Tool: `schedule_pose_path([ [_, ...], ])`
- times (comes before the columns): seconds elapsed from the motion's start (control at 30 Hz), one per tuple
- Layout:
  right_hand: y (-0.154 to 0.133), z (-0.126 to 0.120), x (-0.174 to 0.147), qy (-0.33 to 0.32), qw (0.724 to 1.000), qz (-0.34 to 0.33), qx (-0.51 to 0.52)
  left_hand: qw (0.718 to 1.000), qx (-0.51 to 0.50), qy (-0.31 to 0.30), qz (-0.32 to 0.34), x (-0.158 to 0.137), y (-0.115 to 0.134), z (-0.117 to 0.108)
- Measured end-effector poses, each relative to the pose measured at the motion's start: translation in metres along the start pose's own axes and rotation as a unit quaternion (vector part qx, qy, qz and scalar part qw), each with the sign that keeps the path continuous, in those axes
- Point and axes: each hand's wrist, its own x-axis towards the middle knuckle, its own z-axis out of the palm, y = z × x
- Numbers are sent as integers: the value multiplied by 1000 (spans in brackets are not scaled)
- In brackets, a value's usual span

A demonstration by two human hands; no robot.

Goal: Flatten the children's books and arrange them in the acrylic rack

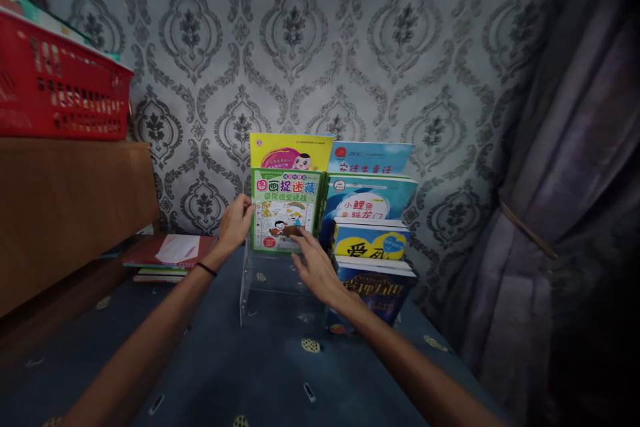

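Note:
A green children's book (285, 240) with a picture cover stands upright in a clear stepped book rack (244, 287). My left hand (235, 221), with a dark band on its wrist, grips the book's left edge with curled fingers. Across the lower right of the cover lie the stretched-out fingers of my right hand (320, 273). Behind the green book rises a yellow book (285, 149). The rack's right side carries a light blue book (380, 157), a teal book (390, 197), a yellow-and-blue book (373, 243) and a dark blue book (375, 287) in front.
On the left, a small stack of books (145, 251) lies on the dark patterned cloth (280, 380). A red plastic basket (65, 87) sits on a wooden cabinet (75, 207). Patterned wallpaper (295, 80) is behind the rack, and a tied curtain (530, 227) hangs at the right.

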Motion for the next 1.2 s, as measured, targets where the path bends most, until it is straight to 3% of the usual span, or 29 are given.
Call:
schedule_pose_path([
  [0.7,8,3,1,18,1000,-13,7,999,39,-13,-2,-3,-2,-1],
  [0.97,6,1,1,13,1000,-7,4,999,-35,-17,-10,-4,-5,-2],
  [1.2,10,2,1,23,999,-16,15,999,-37,-31,-9,-7,-8,-3],
])
